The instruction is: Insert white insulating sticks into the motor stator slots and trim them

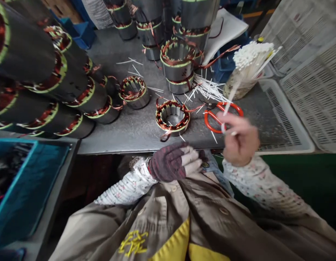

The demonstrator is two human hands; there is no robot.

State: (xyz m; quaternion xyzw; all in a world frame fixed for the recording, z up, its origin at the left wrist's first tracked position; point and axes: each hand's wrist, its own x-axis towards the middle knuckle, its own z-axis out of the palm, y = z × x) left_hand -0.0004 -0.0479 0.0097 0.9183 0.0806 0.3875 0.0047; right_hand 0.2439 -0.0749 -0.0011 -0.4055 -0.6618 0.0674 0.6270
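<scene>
My right hand (240, 139), bare and blurred by motion, is closed with its fingertips pinching a white cable tie (232, 95) that points up. Under that hand lie red-handled scissors (210, 125). My left hand (177, 162), in a dark half-finger glove, is near my body below the table edge. Its fingers stretch loosely to the right, and I see nothing held in them. Just beyond it, a short motor stator (172, 117) with copper windings rests on the table. The cable tie's lower end is hidden by my fingers.
Other stators (133, 92) stand behind, and more lie stacked (67, 83) at the left. A bundle of white cable ties (251, 61) stands upright at the right, by loose white strips (208, 88). White plastic baskets (290, 119) and a blue bin (34, 188) flank the table.
</scene>
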